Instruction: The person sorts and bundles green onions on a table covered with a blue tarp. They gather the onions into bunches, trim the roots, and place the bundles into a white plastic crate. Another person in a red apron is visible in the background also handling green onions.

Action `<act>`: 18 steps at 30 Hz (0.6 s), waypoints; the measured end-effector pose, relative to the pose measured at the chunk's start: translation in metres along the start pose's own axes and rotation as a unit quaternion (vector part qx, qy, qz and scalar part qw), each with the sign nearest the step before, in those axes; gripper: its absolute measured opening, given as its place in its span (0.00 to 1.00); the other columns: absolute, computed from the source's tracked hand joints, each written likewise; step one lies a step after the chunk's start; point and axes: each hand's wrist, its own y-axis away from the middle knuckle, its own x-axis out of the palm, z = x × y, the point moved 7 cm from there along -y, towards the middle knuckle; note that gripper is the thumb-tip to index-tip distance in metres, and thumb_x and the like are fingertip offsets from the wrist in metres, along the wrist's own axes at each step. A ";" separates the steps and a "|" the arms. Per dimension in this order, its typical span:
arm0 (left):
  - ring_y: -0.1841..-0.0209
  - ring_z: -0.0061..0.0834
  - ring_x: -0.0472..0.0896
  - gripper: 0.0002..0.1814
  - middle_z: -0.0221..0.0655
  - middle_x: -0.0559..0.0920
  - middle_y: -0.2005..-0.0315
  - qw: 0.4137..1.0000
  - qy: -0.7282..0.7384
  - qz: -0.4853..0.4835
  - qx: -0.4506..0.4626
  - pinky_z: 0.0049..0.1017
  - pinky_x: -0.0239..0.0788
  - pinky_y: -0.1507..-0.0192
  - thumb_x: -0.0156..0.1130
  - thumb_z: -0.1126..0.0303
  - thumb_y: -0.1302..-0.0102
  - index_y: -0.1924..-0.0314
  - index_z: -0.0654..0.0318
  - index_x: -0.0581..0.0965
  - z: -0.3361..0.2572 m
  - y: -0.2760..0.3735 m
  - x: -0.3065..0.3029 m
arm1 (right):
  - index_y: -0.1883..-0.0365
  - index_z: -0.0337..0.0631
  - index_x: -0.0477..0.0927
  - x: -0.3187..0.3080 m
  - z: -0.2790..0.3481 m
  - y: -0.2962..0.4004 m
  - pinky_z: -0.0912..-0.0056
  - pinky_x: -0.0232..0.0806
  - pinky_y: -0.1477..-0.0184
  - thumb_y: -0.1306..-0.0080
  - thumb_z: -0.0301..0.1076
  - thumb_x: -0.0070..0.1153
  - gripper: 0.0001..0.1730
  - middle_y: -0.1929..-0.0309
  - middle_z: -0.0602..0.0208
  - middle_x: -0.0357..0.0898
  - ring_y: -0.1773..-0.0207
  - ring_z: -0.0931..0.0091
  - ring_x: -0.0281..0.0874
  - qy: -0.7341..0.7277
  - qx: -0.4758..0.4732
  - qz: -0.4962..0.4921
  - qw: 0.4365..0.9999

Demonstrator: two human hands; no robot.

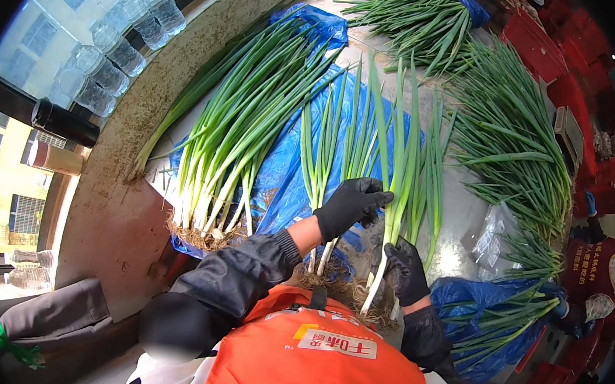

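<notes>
A green onion (394, 211) stands out in front of me, its white root end low towards my apron. My right hand (407, 271), in a black glove, grips its pale lower stalk. My left hand (352, 204), gloved too, has its thumb and finger at the leaves higher up; whether they pinch them is unclear. Smaller groups of green onions (316, 159) lie beside it on a blue plastic bag (291, 190). A large pile of rooted green onions (233, 157) lies to the left. Loose roots and peelings (361, 294) gather just before the apron.
More green onions (513, 134) cover the table's right side, near a clear plastic bag (494, 238) and a blue bag of onions (486, 320). Water bottles (113, 51) line the window ledge. A co-worker (600, 270) is at the far right, by red crates (532, 44).
</notes>
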 end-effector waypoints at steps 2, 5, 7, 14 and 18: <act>0.83 0.18 0.73 0.21 0.29 0.74 0.86 0.996 -0.079 -0.044 -0.001 0.22 0.64 0.79 0.67 0.53 0.34 0.72 0.63 0.76 -0.011 0.003 0.004 | 0.51 0.34 0.75 -0.013 -0.008 -0.004 0.69 0.76 0.64 0.30 0.31 0.55 0.13 0.69 0.66 0.79 0.70 0.75 0.79 0.045 -0.028 -0.003 0.999; 0.84 0.17 0.71 0.22 0.28 0.72 0.86 0.967 -0.202 -0.132 0.076 0.22 0.63 0.79 0.67 0.52 0.34 0.74 0.64 0.75 -0.013 0.000 -0.005 | 0.52 0.32 0.76 -0.006 0.001 -0.001 0.69 0.77 0.63 0.34 0.28 0.57 0.13 0.69 0.66 0.79 0.70 0.75 0.80 0.037 -0.037 -0.031 0.998; 0.84 0.17 0.70 0.23 0.27 0.73 0.84 0.969 -0.199 -0.128 0.066 0.23 0.63 0.80 0.68 0.52 0.34 0.74 0.65 0.74 -0.016 0.003 -0.003 | 0.54 0.32 0.77 0.006 0.014 0.005 0.69 0.76 0.62 0.36 0.26 0.57 0.13 0.70 0.65 0.79 0.69 0.74 0.80 0.037 -0.024 -0.027 0.999; 0.82 0.20 0.76 0.15 0.33 0.79 0.80 0.998 0.029 -0.053 -0.012 0.23 0.66 0.82 0.68 0.62 0.34 0.71 0.65 0.75 0.002 0.004 -0.001 | 0.53 0.31 0.78 0.006 0.013 0.009 0.71 0.76 0.61 0.39 0.23 0.60 0.15 0.67 0.64 0.82 0.68 0.75 0.81 0.057 -0.042 -0.058 0.996; 0.81 0.20 0.77 0.12 0.34 0.79 0.79 0.998 0.064 -0.013 -0.014 0.22 0.67 0.81 0.72 0.70 0.39 0.69 0.66 0.75 0.003 0.011 0.007 | 0.55 0.32 0.78 0.025 0.023 0.013 0.72 0.73 0.65 0.36 0.26 0.58 0.12 0.69 0.65 0.81 0.70 0.75 0.80 0.087 -0.064 -0.078 0.991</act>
